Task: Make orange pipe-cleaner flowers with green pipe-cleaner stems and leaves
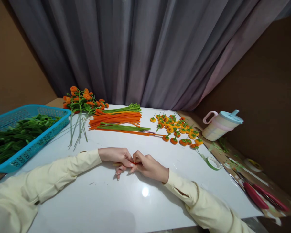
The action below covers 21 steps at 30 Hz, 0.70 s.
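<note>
My left hand (118, 157) and my right hand (150, 166) meet above the white tabletop (92, 200). Between their fingertips they pinch a small orange pipe cleaner piece (135, 163); the fingers cover most of it, so its shape is unclear. Both hands are closed on it, with some of the left fingers stretched out below. Beyond them lie a bundle of orange pipe cleaners (116, 119) and green pipe cleaners (123, 127). To the right of these are several small orange and yellow flower heads (169, 129) with green undersides.
At left stands a blue basket (50, 129) holding green leaves (21, 134). Stemmed orange flowers (81, 98) lie at the back left. On the right are green tape (213, 163), a lidded cup (219, 126) and red-handled pliers (255, 194). A grey curtain (131, 48) hangs behind.
</note>
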Motion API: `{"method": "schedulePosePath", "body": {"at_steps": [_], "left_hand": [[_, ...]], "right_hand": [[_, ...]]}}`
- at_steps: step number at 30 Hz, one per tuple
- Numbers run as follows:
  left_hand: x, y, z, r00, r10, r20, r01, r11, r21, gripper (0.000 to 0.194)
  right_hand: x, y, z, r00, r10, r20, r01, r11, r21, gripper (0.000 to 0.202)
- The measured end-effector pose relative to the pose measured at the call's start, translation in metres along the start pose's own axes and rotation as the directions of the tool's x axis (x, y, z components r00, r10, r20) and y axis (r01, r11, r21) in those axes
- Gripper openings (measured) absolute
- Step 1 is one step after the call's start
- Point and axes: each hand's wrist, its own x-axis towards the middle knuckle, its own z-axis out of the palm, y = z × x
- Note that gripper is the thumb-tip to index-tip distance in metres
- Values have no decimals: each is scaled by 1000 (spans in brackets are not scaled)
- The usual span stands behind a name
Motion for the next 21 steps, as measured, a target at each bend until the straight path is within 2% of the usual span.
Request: {"method": "schedulePosePath", "body": {"at_steps": [10, 15, 21], "left_hand": [[0, -1, -1, 1000, 6, 4, -6, 1000, 1, 23], [1, -2, -5, 999, 27, 33, -28, 999, 29, 21], [2, -4, -5, 999, 37, 19, -37, 999, 14, 22]], "right_hand": [[-1, 2, 2, 1000, -29, -1, 29, 997, -65, 19], [-3, -2, 2, 999, -19, 27, 24, 980, -199, 14], [-4, -6, 0, 996, -8, 93, 39, 939, -341, 13]]}}
